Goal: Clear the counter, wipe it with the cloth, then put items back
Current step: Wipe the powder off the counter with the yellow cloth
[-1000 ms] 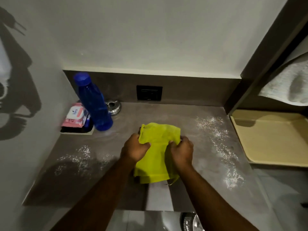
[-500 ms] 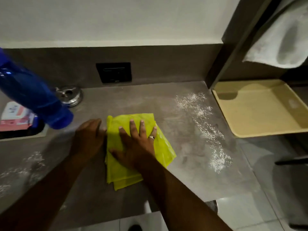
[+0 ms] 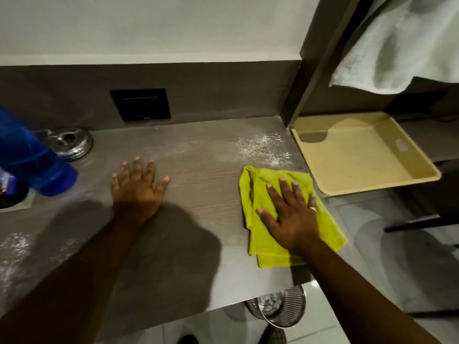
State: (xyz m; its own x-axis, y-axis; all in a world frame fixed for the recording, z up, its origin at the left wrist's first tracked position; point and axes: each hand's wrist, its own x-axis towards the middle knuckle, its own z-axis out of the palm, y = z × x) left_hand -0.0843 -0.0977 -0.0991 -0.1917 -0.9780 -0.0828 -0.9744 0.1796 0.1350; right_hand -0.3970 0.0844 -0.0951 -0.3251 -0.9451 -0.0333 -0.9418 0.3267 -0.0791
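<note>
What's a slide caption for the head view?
Right hand presses yellow cloth toward white powder; left hand flat on counter.

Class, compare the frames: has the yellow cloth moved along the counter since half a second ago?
Yes. The yellow cloth, under the right hand, has slid right, away from the black wall socket and toward the beige tray.

White wall (image 3: 154,28), grey backsplash (image 3: 211,90) with black socket (image 3: 140,104), pale tiled floor (image 3: 387,249).
</note>
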